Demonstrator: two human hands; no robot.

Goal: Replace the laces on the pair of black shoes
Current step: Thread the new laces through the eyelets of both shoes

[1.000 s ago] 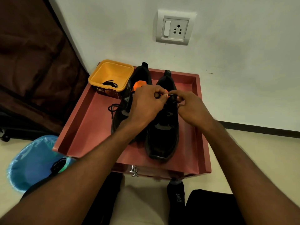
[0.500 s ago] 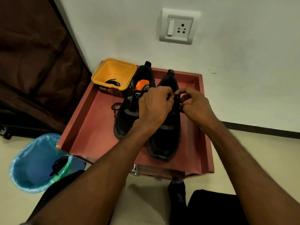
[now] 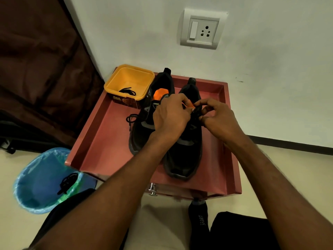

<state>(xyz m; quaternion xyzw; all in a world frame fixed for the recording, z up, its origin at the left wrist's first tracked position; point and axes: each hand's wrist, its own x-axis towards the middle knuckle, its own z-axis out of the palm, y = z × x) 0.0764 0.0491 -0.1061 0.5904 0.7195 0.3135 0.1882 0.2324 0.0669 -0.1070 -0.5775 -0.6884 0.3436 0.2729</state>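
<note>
While both my hands work over the tongue of the right shoe point(image 3: 183, 152), my left hand point(image 3: 171, 118) has its fingers curled in on the lace point(image 3: 197, 111) there, and my right hand point(image 3: 218, 120) pinches the same black lace between thumb and forefinger. I judge I am threading or tightening the upper eyelets of this shoe, which stands beside the left shoe point(image 3: 144, 123) on the red tray-topped bench point(image 3: 100, 141); the left one has a lace end point(image 3: 131, 119) trailing loose to its left. Next I would need to keep the lace taut, find the following eyelet and feed the tip through it, though my fingers hide the eyelets themselves. At the far left corner sits a yellow tub point(image 3: 129, 82) holding another black lace. On the floor to the near left a blue-lined bin point(image 3: 36, 184) has a dark lace in it, and a wall socket point(image 3: 201, 29) is above.
</note>
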